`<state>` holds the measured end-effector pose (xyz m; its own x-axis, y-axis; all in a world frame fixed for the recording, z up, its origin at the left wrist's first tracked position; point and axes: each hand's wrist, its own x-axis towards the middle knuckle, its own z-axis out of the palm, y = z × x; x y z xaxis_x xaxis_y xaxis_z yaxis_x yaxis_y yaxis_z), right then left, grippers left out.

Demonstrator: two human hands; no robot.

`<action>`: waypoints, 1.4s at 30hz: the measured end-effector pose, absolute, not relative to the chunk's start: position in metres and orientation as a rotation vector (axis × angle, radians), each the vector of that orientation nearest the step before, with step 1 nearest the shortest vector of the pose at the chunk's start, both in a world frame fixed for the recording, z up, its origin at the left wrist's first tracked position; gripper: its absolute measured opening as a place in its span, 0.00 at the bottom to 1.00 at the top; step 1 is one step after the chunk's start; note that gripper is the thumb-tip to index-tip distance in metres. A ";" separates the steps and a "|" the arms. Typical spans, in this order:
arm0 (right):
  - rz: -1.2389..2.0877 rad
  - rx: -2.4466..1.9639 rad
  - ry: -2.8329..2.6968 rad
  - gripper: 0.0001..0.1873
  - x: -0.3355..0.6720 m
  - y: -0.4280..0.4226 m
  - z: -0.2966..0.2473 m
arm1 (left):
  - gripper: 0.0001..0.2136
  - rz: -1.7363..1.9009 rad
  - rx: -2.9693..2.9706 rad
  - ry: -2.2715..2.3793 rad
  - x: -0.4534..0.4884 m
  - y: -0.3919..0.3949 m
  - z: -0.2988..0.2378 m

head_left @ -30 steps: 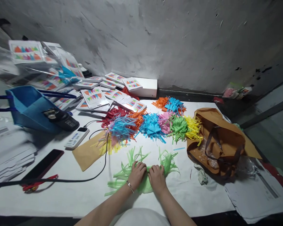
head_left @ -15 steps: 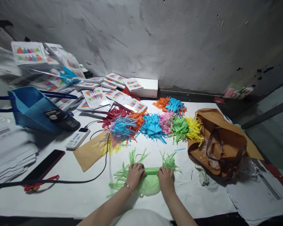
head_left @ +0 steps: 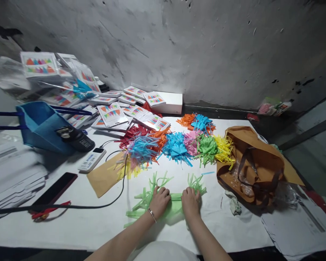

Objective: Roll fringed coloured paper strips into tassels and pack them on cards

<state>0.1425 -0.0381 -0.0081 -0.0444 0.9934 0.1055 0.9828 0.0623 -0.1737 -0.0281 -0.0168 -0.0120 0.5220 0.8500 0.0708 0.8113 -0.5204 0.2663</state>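
Note:
A light green tissue paper sheet (head_left: 176, 207) with fringed ends lies on the white table in front of me, a rolled band along its far edge. My left hand (head_left: 161, 201) has its fingers curled over the left part of that band. On the right part, my right hand (head_left: 190, 203) grips the band the same way. Loose green strips spread out past both hands, upward and to the left. My palms and fingers cover some of the paper. Just beyond are fringed tissue bundles, among them a blue one (head_left: 176, 146), a green one (head_left: 207, 146) and a yellow one (head_left: 224, 150).
Left stand a blue bag (head_left: 40, 127), a black bottle (head_left: 76, 139), a power bank (head_left: 92, 160) and a phone (head_left: 54, 190). A black cable (head_left: 97, 206) crosses the left side. Printed packs (head_left: 112, 115) are piled behind. A brown bag (head_left: 250, 163) lies right.
Both hands have shifted slightly along the green tissue paper, and less of the sheet shows below the band. The whole view has moved a little.

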 end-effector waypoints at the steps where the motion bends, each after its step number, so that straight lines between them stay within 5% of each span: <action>1: 0.082 -1.974 -2.167 0.06 0.139 -0.039 -0.008 | 0.06 0.289 2.569 1.390 -0.028 -0.016 -0.012; 8: 0.135 -1.607 -2.373 0.07 0.121 -0.042 -0.030 | 0.01 0.340 2.543 1.335 -0.031 -0.017 -0.015; 24: 0.242 -1.570 -2.099 0.07 0.163 -0.068 -0.037 | 0.06 0.273 2.455 1.456 -0.033 -0.022 -0.018; 42: 0.196 -2.096 -1.779 0.09 0.143 -0.054 -0.020 | 0.10 0.141 2.467 1.568 -0.011 -0.006 -0.016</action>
<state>0.1425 -0.0539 -0.0203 0.1879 0.9724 0.1384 0.9189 -0.1243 -0.3743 -0.0115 -0.0062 -0.0162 0.4277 0.9033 -0.0341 0.8827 -0.4092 0.2312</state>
